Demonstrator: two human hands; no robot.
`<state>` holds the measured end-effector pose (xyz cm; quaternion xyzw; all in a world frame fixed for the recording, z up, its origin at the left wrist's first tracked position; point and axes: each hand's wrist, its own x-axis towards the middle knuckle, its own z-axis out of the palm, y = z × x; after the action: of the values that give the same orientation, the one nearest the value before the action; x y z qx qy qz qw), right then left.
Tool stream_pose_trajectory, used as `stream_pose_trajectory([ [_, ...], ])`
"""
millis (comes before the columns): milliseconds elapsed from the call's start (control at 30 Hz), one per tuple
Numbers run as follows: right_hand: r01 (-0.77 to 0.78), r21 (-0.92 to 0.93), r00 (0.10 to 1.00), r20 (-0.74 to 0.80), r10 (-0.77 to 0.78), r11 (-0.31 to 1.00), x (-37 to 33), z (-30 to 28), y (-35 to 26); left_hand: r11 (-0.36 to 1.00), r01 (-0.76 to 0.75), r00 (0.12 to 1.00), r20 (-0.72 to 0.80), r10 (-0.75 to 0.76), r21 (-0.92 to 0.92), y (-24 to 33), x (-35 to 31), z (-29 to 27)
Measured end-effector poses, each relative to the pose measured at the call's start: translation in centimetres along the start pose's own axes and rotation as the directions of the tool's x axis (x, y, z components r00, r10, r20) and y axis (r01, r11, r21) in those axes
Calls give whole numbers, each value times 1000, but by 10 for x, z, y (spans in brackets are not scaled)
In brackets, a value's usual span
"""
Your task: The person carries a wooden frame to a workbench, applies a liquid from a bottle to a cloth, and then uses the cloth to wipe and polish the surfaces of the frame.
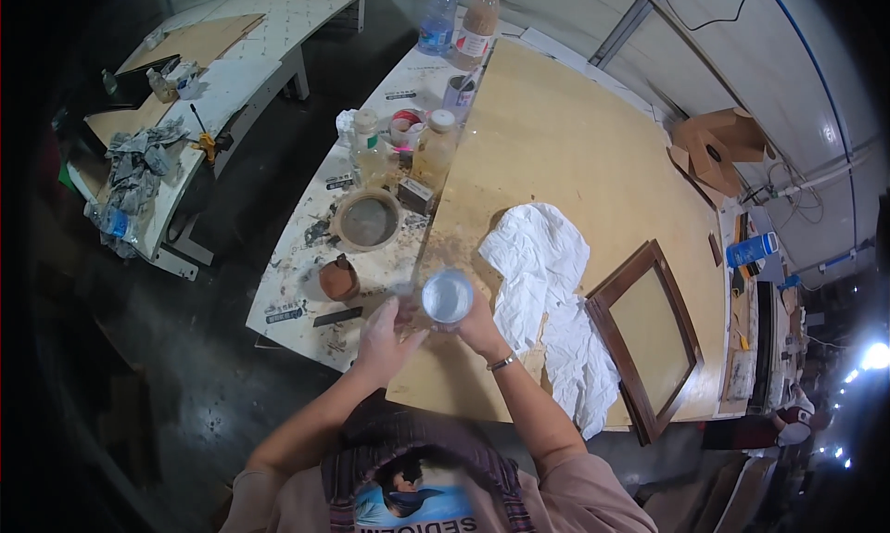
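Observation:
My right hand (473, 324) grips a round metal can (447, 296) from its right side. The can's silvery inside faces up, over the near left edge of the brown board. Close by on the left is my left hand (385, 336), its fingers raised and smeared by motion; whether they hold anything is unclear. Past it stand a small brown pot (339, 280) and a dark flat strip (337, 316). A round tub (367, 220) with grey contents sits further back. Right of the can lies a crumpled white cloth (533, 255).
A dark wooden frame (607, 301) lies on the brown board (556, 116) at right. Jars (434, 148), a small box (415, 196) and bottles (477, 28) stand along the stained white table (306, 255). Another table (246, 79) stands far left; a cardboard box (718, 148) is at far right.

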<state>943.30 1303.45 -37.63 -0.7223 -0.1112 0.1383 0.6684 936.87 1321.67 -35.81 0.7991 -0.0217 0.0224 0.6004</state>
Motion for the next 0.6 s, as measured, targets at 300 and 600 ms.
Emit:
stream_pose_trajectory([
  [300, 11, 63, 998, 61, -14, 998, -27, 57, -5, 977, -127, 990, 88, 113, 174, 14, -6, -31],
  [600, 84, 25, 990, 108, -86, 996, -24, 90, 7, 955, -183, 978, -55, 201, 232, 5, -26, -49],
])
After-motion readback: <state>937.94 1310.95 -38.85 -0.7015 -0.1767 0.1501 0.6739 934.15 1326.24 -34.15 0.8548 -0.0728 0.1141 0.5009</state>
